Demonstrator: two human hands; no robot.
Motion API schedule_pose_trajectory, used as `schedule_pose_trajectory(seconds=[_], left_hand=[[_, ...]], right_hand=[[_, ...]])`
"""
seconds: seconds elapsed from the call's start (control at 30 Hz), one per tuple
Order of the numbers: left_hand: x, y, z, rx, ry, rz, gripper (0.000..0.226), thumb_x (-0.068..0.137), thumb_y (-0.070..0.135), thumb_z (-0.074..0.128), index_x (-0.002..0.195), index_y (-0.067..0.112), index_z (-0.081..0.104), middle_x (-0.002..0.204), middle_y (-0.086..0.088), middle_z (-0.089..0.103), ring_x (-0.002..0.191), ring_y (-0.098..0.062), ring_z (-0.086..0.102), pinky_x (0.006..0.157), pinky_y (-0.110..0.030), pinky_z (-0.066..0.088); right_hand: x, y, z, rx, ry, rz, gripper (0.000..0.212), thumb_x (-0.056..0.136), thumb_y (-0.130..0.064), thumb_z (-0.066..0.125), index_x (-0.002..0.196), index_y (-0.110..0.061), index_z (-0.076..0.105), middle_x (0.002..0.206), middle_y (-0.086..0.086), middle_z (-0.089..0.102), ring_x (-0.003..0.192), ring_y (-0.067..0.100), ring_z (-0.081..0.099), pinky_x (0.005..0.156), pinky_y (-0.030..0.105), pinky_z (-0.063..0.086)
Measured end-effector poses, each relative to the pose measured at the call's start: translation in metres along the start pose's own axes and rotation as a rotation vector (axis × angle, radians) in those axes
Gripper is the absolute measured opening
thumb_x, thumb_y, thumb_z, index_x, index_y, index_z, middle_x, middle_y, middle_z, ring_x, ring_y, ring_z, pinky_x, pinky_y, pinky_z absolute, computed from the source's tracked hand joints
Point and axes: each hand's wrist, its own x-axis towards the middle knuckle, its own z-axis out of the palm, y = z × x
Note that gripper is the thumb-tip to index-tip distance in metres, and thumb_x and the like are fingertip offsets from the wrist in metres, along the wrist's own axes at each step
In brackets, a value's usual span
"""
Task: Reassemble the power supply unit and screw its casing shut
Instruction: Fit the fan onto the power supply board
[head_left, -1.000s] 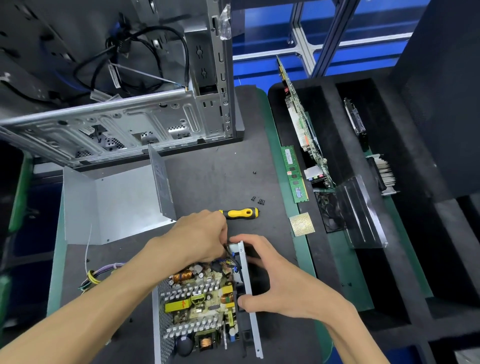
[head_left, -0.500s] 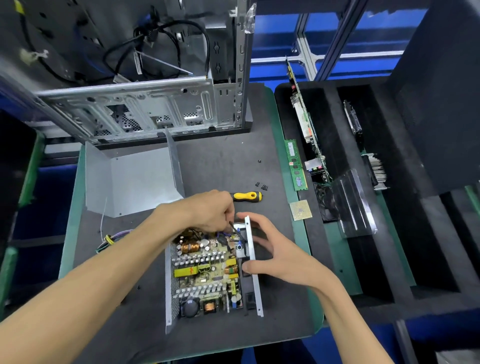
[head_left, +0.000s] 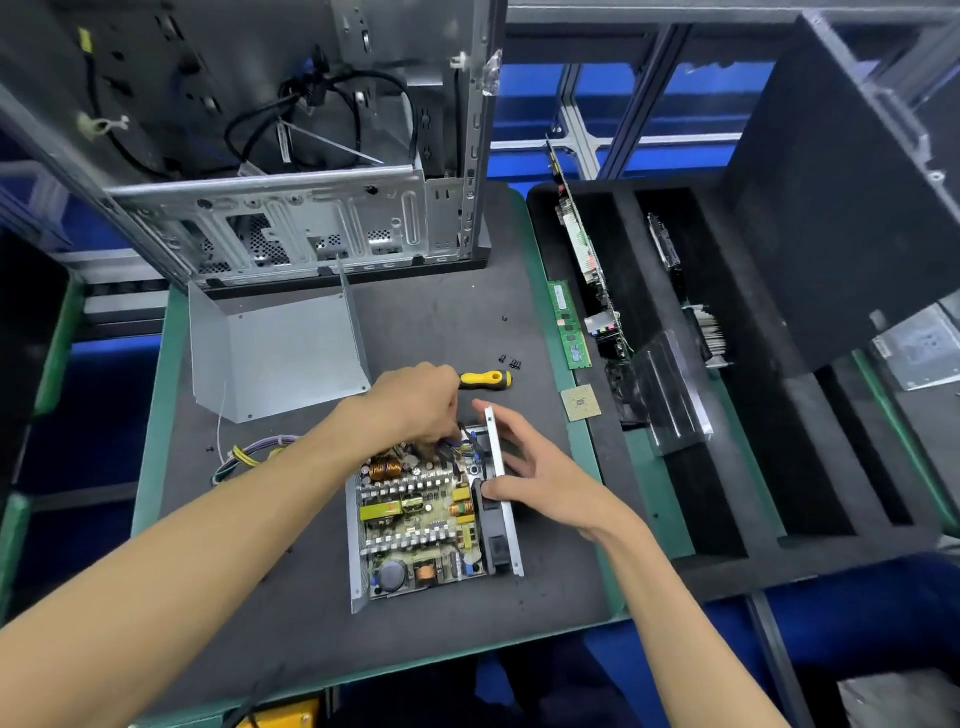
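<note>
Power supply unit: the open power supply unit (head_left: 431, 519) lies on the near middle of the counter (head_left: 441, 322), its circuit board bare, its metal side panel (head_left: 503, 488) standing along the right edge.
Left hand: the left hand (head_left: 415, 410) has its fingers curled down into the wires at the unit's far end; what they pinch cannot be told.
Right hand: the right hand (head_left: 540, 478) grips the side panel, thumb inside, fingers outside.
Casing cover: the grey casing cover (head_left: 275, 353) lies far left of the unit.
Screwdriver: the yellow screwdriver (head_left: 485, 380) lies just beyond the left hand, with black screws (head_left: 509, 361) near it.
Counter: dark mat with a green rim; a wire bundle (head_left: 249, 457) trails left.
Room: an open computer case (head_left: 291, 156) stands at the far side; a black foam tray (head_left: 727, 415) on the right holds boards; blue floor beyond.
</note>
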Motion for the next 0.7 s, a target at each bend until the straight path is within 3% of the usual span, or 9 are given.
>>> schedule_pose_trajectory(seconds=[0.1, 0.2, 0.3, 0.33, 0.4, 0.47, 0.53, 0.6, 0.7], left_hand=[[-0.015, 0.003, -0.001, 0.042, 0.070, 0.005, 0.012, 0.091, 0.029, 0.069, 0.089, 0.017, 0.066, 0.091, -0.003, 0.069, 0.084, -0.028, 0.065, 0.076, -0.039, 0.054], [-0.039, 0.006, -0.002, -0.013, 0.221, 0.054, 0.014, 0.096, 0.017, 0.053, 0.100, 0.017, 0.067, 0.103, -0.006, 0.069, 0.094, -0.028, 0.064, 0.081, -0.040, 0.054], [-0.075, 0.017, 0.001, -0.204, 0.479, 0.043, 0.019, 0.101, 0.032, 0.048, 0.095, 0.020, 0.062, 0.093, -0.001, 0.066, 0.089, -0.025, 0.063, 0.075, -0.040, 0.052], [-0.088, 0.022, 0.006, -0.299, 0.484, 0.007, 0.027, 0.100, 0.044, 0.047, 0.088, 0.023, 0.059, 0.086, 0.001, 0.066, 0.084, -0.024, 0.063, 0.074, -0.040, 0.053], [-0.109, 0.035, 0.019, -0.460, 0.341, -0.100, 0.045, 0.092, 0.068, 0.042, 0.083, 0.026, 0.054, 0.081, 0.004, 0.066, 0.082, -0.023, 0.063, 0.070, -0.037, 0.051], [-0.120, 0.050, 0.038, -0.439, 0.167, -0.160, 0.059, 0.085, 0.079, 0.044, 0.097, 0.022, 0.052, 0.090, 0.005, 0.064, 0.083, -0.020, 0.058, 0.061, -0.032, 0.042], [-0.125, 0.063, 0.053, -0.432, 0.110, -0.181, 0.065, 0.084, 0.077, 0.053, 0.112, 0.018, 0.045, 0.096, 0.001, 0.060, 0.079, -0.020, 0.056, 0.058, -0.032, 0.040], [-0.124, 0.072, 0.061, -0.465, 0.171, -0.219, 0.068, 0.086, 0.070, 0.060, 0.120, 0.014, 0.042, 0.100, -0.003, 0.063, 0.087, -0.025, 0.061, 0.066, -0.037, 0.047], [-0.121, 0.078, 0.066, -0.540, 0.221, -0.325, 0.065, 0.089, 0.054, 0.066, 0.128, 0.008, 0.041, 0.114, -0.010, 0.065, 0.094, -0.034, 0.068, 0.080, -0.041, 0.056]], right_hand=[[-0.003, 0.000, 0.001, 0.058, 0.021, 0.005, 0.076, 0.090, -0.010, 0.075, 0.152, -0.040, 0.041, 0.152, -0.014, 0.046, 0.138, -0.004, 0.045, 0.107, 0.013, 0.041], [-0.005, -0.001, 0.002, 0.122, 0.083, 0.056, 0.056, 0.092, -0.037, 0.069, 0.143, -0.046, 0.050, 0.148, -0.018, 0.053, 0.136, -0.005, 0.048, 0.113, 0.021, 0.038], [-0.004, 0.005, 0.004, 0.154, 0.123, 0.077, 0.038, 0.105, -0.030, 0.055, 0.142, -0.039, 0.053, 0.140, -0.020, 0.061, 0.131, -0.002, 0.055, 0.118, 0.028, 0.038], [-0.003, 0.005, 0.004, 0.150, 0.132, 0.072, 0.039, 0.107, -0.027, 0.052, 0.146, -0.033, 0.052, 0.141, -0.017, 0.062, 0.130, -0.002, 0.056, 0.118, 0.029, 0.039], [-0.003, 0.004, 0.004, 0.133, 0.143, 0.062, 0.042, 0.106, -0.026, 0.051, 0.148, -0.027, 0.051, 0.139, -0.012, 0.064, 0.127, 0.000, 0.059, 0.113, 0.026, 0.044], [-0.002, 0.004, 0.006, 0.128, 0.141, 0.059, 0.038, 0.107, -0.024, 0.047, 0.144, -0.030, 0.054, 0.132, -0.013, 0.069, 0.119, -0.001, 0.064, 0.097, 0.014, 0.049], [0.000, 0.004, 0.008, 0.134, 0.158, 0.058, 0.036, 0.111, -0.019, 0.038, 0.140, -0.032, 0.054, 0.129, -0.015, 0.069, 0.110, -0.008, 0.066, 0.085, 0.008, 0.049], [0.001, 0.007, 0.012, 0.130, 0.182, 0.030, 0.036, 0.112, -0.019, 0.035, 0.142, -0.031, 0.052, 0.127, -0.015, 0.066, 0.104, -0.013, 0.066, 0.082, 0.006, 0.049], [-0.001, 0.015, 0.019, 0.154, 0.192, 0.000, 0.040, 0.112, -0.020, 0.034, 0.150, -0.026, 0.046, 0.135, -0.008, 0.065, 0.113, -0.004, 0.065, 0.093, 0.014, 0.051]])
